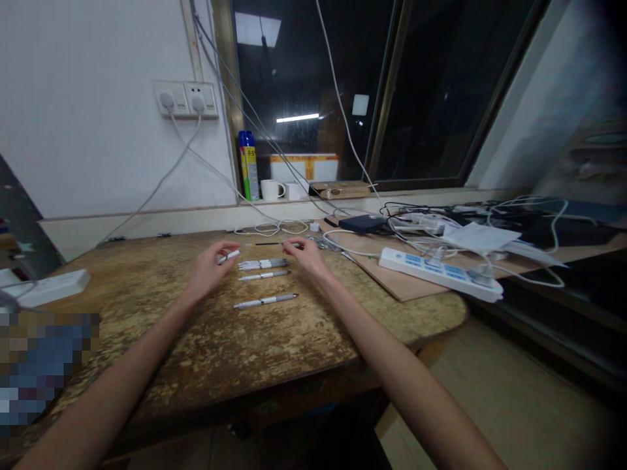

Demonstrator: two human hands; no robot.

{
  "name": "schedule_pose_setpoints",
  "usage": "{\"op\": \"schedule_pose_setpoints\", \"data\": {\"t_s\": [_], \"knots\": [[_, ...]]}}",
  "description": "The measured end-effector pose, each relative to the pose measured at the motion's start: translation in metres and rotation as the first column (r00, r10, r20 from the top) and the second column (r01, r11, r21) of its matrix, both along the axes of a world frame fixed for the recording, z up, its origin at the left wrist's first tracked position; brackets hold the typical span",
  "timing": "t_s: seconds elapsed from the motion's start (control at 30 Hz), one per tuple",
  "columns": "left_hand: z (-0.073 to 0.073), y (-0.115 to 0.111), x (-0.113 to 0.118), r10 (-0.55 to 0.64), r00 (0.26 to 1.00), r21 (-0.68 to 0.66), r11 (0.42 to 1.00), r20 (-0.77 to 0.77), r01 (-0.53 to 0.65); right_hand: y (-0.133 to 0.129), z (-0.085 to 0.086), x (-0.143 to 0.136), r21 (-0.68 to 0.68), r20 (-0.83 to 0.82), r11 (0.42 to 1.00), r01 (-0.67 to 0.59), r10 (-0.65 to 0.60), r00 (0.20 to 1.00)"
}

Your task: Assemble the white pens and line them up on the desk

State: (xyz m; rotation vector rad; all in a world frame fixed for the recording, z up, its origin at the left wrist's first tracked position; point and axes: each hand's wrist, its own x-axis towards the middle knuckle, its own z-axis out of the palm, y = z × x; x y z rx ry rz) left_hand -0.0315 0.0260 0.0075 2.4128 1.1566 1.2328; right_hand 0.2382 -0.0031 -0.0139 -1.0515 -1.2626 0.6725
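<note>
My left hand (211,262) is closed around a short white pen barrel (229,256), which points right from the fingers. Opposite it, my right hand (304,253) pinches the right end of a thin dark pen refill (268,244). The refill lies level and points toward the left hand, apart from the barrel. Between and below the hands a small bunch of grey-white pens (263,264) lies side by side on the worn wooden table (206,352). Nearer to me are a single pen (264,276) and another single pen (266,301), both roughly parallel to the bunch.
A white power strip (441,274) rests on a brown board (386,274) at the right, beside tangled cables and a dark box (362,224). Behind, a spray can (249,166) and a white mug (271,189) stand on the sill. Another power strip (59,287) sits left.
</note>
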Motion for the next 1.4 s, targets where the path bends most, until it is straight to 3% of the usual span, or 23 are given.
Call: {"op": "schedule_pose_setpoints", "data": {"t_s": [0.4,0.9,1.4], "knots": [[0.005,-0.008,0.003,-0.067,0.997,-0.086,0.994,0.047,0.071,0.001,-0.001,0.0,-0.048,0.012,0.999,0.003,-0.002,1.0],[0.01,-0.013,0.005,-0.044,0.998,-0.105,0.993,0.044,0.048,-0.008,0.009,-0.004,-0.119,-0.163,0.99,-0.075,0.055,0.985],[0.007,-0.006,0.004,-0.083,0.995,-0.078,0.993,0.056,0.087,-0.005,0.004,-0.004,-0.095,-0.061,0.991,-0.094,0.089,0.994]]}}
